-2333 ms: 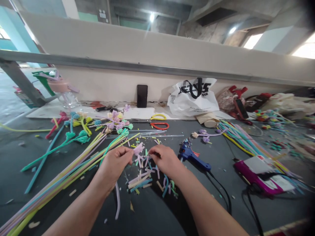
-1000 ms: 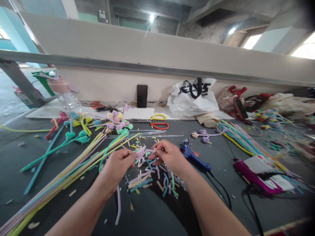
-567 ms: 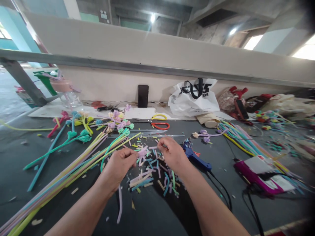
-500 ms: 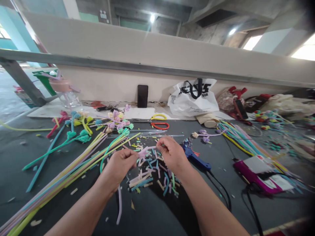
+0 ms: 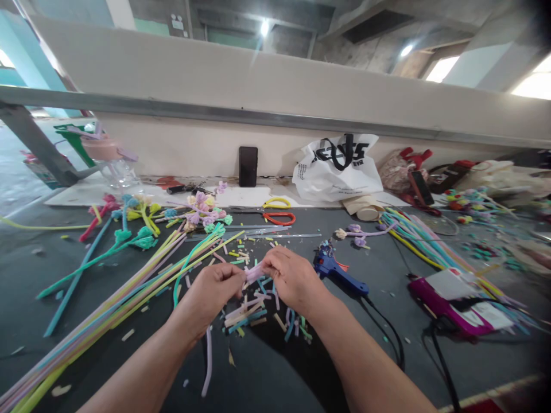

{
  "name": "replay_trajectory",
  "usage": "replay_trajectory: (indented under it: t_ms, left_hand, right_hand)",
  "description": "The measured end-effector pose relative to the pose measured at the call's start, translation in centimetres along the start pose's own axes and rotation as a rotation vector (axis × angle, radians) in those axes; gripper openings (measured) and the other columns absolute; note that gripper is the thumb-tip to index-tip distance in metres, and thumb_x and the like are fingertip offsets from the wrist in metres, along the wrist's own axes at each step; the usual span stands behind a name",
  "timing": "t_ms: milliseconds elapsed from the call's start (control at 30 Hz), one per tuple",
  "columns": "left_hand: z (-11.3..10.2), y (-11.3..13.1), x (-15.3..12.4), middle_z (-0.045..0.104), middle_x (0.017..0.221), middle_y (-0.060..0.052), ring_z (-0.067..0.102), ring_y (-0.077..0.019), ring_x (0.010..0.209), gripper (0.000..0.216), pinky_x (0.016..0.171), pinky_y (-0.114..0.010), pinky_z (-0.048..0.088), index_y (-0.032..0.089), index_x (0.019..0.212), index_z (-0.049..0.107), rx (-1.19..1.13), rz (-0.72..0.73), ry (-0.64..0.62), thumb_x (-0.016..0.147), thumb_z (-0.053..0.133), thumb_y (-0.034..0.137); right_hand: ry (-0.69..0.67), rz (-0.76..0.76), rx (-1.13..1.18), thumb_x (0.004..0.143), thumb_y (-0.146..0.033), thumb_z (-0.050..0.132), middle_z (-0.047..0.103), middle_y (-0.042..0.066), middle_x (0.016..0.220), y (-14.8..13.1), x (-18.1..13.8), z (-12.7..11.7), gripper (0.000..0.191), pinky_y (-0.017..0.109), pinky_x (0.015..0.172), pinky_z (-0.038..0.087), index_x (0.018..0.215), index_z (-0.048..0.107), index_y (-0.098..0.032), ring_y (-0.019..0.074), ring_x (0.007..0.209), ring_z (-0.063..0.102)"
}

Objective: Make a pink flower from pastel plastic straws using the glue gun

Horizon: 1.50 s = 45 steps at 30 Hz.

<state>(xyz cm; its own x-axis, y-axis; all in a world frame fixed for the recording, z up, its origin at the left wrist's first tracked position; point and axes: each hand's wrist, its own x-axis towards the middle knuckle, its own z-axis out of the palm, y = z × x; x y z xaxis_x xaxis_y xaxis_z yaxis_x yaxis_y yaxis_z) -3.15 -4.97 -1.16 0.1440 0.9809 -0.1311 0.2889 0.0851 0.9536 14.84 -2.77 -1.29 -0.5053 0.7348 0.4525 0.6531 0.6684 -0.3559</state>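
Between my two hands is a lilac pipe-cleaner flower (image 5: pixel 253 273), its short fuzzy pieces bunched together. My left hand (image 5: pixel 218 288) pinches its left end between thumb and fingers. From the right, my right hand (image 5: pixel 289 276) has its fingers closed on the other end, and their tips hide part of it. A lilac stem (image 5: pixel 207 367) hangs below my left hand; whether it joins the flower is hidden. Cut pipe-cleaner pieces (image 5: pixel 247 317) in several pastel colours lie under my hands. Just right of my right hand rests a blue glue gun (image 5: pixel 342 275).
Long pipe cleaners (image 5: pixel 114 298) stretch across the left, near finished flowers (image 5: pixel 202 209). Scissors (image 5: pixel 278 217) and glue sticks (image 5: pixel 258 234) lie ahead. A phone (image 5: pixel 248 166) leans on the back board beside a white bag (image 5: pixel 338 172). A magenta device (image 5: pixel 451 304) with cords sits right.
My right hand has moved left and slightly down, closer to my left hand. Its fingers now close over the lilac pieces, which are drawn together. My left hand has barely moved.
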Motion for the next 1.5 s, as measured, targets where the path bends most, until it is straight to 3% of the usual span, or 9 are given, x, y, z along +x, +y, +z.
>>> replay_trajectory:
  t_ms: [367,1000,1300,1500]
  left_hand:
    - [-0.05,-0.21,-0.12,0.034,0.043,0.006,0.026,-0.006,0.041,0.027,0.042,-0.02,0.017,0.016,0.05,0.052,-0.056,-0.017,-0.032,0.075,0.044,0.024]
    - [0.04,0.6,-0.25,0.042,0.046,0.006,0.031,-0.0074,0.044,0.028,0.045,-0.021,0.022,0.016,0.052,0.054,-0.005,-0.027,-0.002,0.07,0.055,0.038]
    - [0.17,-0.04,-0.05,0.042,0.048,0.006,0.034,-0.0074,0.047,0.026,0.047,-0.02,0.024,0.016,0.052,0.05,-0.023,-0.001,-0.011,0.071,0.054,0.033]
    - [0.14,0.12,0.0,0.042,0.047,0.006,0.035,-0.0076,0.046,0.027,0.048,-0.021,0.025,0.016,0.052,0.051,-0.021,-0.004,-0.004,0.07,0.054,0.035]
  right_hand:
    - [-0.028,0.026,-0.025,0.08,-0.007,0.05,0.057,0.001,0.077,0.21,0.0,0.02,0.014,0.023,0.068,0.039,0.074,0.053,-0.019,0.0134,0.076,0.053]
    - [-0.043,0.036,-0.005,0.079,-0.006,0.046,0.057,0.002,0.08,0.08,-0.08,-0.25,0.015,0.024,0.07,0.041,0.077,0.054,-0.019,0.014,0.078,0.053]
    - [-0.058,0.043,0.0,0.08,-0.006,0.047,0.057,0.001,0.08,-0.01,-0.09,-0.03,0.015,0.023,0.069,0.04,0.076,0.054,-0.019,0.0131,0.078,0.053]
    - [-0.032,0.077,0.134,0.078,-0.004,0.049,0.057,0.001,0.077,0.35,0.15,-0.26,0.015,0.024,0.068,0.041,0.074,0.055,-0.018,0.0129,0.075,0.053]
